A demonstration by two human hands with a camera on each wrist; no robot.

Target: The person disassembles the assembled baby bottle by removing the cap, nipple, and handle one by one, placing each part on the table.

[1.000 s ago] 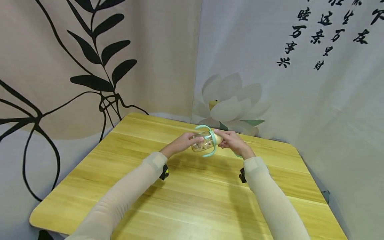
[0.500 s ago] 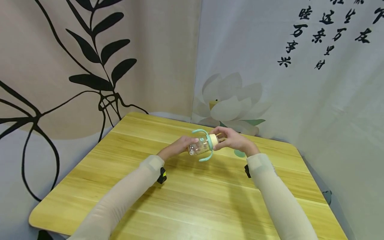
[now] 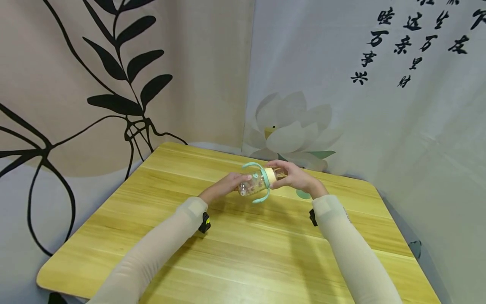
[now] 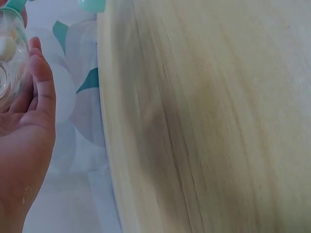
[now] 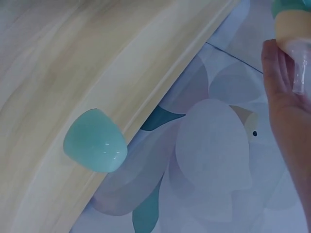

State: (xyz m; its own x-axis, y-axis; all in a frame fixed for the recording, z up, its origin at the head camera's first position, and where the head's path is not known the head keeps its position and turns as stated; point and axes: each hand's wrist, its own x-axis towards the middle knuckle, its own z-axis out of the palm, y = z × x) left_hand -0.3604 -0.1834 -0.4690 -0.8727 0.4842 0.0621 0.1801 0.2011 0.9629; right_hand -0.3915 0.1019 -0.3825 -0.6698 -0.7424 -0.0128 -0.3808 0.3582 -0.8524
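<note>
A clear baby bottle (image 3: 251, 185) with mint-green side handles lies tilted in the air above the table, its base to the left. My left hand (image 3: 226, 185) grips the body, thumb over the top side. On the right, my right hand (image 3: 298, 178) has thumb and fingers curled about the cream collar (image 3: 271, 175) and the clear top of the bottle. In the right wrist view the collar (image 5: 293, 26) and a clear piece below it show at the fingers. Part of the bottle (image 4: 10, 60) is visible in the left wrist view, against the left palm.
A mint-green cap (image 5: 95, 141) stands on the wooden table (image 3: 243, 249) near its far edge, partly behind the right wrist in the head view. Printed cloth curtains (image 3: 212, 76) hang right behind the table.
Early on, my right hand shifted its hold on the collar end, uncovering the clear top, while the bottle moved slightly left and down. Over the last half second, hardly anything has moved.
</note>
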